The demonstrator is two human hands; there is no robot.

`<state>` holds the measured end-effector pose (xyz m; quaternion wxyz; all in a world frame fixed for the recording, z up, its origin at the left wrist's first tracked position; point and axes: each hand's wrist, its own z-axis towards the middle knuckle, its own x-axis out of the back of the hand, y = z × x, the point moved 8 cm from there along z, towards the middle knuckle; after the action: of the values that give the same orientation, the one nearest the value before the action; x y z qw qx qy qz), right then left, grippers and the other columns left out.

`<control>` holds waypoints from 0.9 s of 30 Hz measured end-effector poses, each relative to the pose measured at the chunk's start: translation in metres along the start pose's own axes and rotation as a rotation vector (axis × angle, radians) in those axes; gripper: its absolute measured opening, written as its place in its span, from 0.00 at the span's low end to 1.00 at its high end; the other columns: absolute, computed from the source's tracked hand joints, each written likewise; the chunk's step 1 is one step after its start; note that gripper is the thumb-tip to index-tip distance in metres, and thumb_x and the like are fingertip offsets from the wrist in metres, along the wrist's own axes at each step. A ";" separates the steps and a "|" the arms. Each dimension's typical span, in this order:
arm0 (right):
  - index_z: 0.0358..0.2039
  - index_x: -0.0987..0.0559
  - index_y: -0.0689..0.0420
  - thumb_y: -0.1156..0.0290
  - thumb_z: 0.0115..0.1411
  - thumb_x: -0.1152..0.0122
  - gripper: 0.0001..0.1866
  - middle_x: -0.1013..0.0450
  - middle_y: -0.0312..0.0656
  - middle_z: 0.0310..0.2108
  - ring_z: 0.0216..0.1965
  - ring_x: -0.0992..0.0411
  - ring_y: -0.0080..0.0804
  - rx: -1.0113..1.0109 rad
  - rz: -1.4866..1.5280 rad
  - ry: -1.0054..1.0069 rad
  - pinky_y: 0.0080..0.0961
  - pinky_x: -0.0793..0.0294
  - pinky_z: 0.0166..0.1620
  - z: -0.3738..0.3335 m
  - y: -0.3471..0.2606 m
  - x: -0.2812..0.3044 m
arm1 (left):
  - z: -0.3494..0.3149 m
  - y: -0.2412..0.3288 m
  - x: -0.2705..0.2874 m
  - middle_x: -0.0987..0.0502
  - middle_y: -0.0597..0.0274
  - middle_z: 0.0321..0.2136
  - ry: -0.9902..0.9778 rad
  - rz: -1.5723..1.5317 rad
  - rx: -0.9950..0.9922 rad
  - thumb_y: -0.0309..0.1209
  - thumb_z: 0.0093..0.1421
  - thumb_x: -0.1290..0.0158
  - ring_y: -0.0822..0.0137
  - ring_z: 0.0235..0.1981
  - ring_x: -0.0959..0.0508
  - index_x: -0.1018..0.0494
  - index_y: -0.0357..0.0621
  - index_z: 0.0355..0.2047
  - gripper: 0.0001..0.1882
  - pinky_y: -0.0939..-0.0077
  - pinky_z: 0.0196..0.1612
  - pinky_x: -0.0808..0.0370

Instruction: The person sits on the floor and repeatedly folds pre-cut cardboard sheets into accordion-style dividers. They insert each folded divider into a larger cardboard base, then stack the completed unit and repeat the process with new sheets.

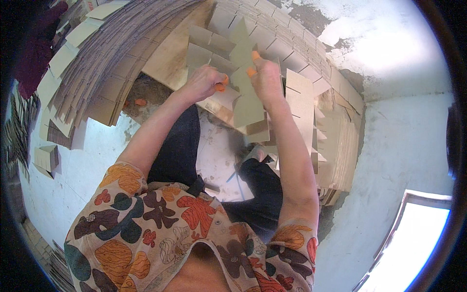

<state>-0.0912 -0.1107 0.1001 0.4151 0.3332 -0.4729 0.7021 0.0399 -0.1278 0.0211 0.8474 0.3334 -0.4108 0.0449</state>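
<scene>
My left hand (203, 82) and my right hand (265, 78) both grip a flat, notched piece of grey-brown cardboard (245, 97) held up in front of me. Orange caps cover some fingertips on both hands. The left hand pinches the piece's left edge, the right hand its upper right edge. Beneath the piece lie more cut cardboard blanks (209, 46) on a wide stack.
Tall stacks of flat cardboard (92, 73) fan out at the left and back. Another stack of slotted pieces (335, 141) stands to the right. I sit on a pale floor (408, 141) with my legs in dark trousers (180, 146). A bright window opening (413, 238) is at lower right.
</scene>
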 end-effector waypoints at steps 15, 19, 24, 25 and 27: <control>0.49 0.28 0.57 0.53 0.54 0.39 0.27 0.27 0.51 0.40 0.41 0.28 0.47 -0.312 -0.466 0.353 0.40 0.27 0.42 -0.111 0.075 0.083 | 0.005 0.008 0.002 0.27 0.49 0.20 0.042 -0.013 -0.022 0.29 0.45 0.42 0.48 0.27 0.25 0.26 0.42 0.25 0.06 0.57 0.29 0.31; 0.42 0.24 0.60 0.50 0.46 0.31 0.30 0.25 0.51 0.39 0.40 0.27 0.45 -0.731 -0.438 0.132 0.37 0.27 0.42 -0.188 0.149 0.106 | 0.005 -0.009 -0.010 0.25 0.53 0.22 -0.005 -0.065 0.014 0.25 0.43 0.39 0.52 0.26 0.25 0.27 0.40 0.24 0.08 0.63 0.30 0.30; 0.35 0.22 0.63 0.58 0.47 0.31 0.22 0.23 0.47 0.27 0.28 0.25 0.36 -0.831 0.020 0.040 0.30 0.27 0.32 -0.210 0.189 0.102 | 0.009 -0.001 -0.004 0.25 0.49 0.22 0.020 -0.058 0.022 0.30 0.44 0.40 0.49 0.27 0.25 0.26 0.41 0.25 0.09 0.58 0.29 0.30; 0.34 0.22 0.63 0.60 0.48 0.32 0.19 0.23 0.45 0.25 0.25 0.25 0.34 -0.849 0.074 0.066 0.28 0.27 0.29 -0.207 0.188 0.100 | 0.007 -0.002 -0.003 0.25 0.49 0.22 0.006 -0.057 0.038 0.30 0.44 0.39 0.49 0.27 0.25 0.26 0.41 0.25 0.09 0.58 0.29 0.30; 0.32 0.21 0.64 0.66 0.49 0.34 0.15 0.24 0.42 0.25 0.23 0.28 0.29 -0.908 0.230 0.088 0.25 0.29 0.26 -0.204 0.188 0.104 | 0.005 -0.005 -0.002 0.25 0.49 0.22 -0.020 -0.056 0.071 0.30 0.44 0.39 0.48 0.27 0.25 0.26 0.41 0.25 0.09 0.58 0.29 0.30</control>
<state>-0.3200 0.0698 0.0493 0.4582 0.0332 -0.7481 0.4789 0.0366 -0.1344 0.0190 0.8317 0.3752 -0.4080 0.0325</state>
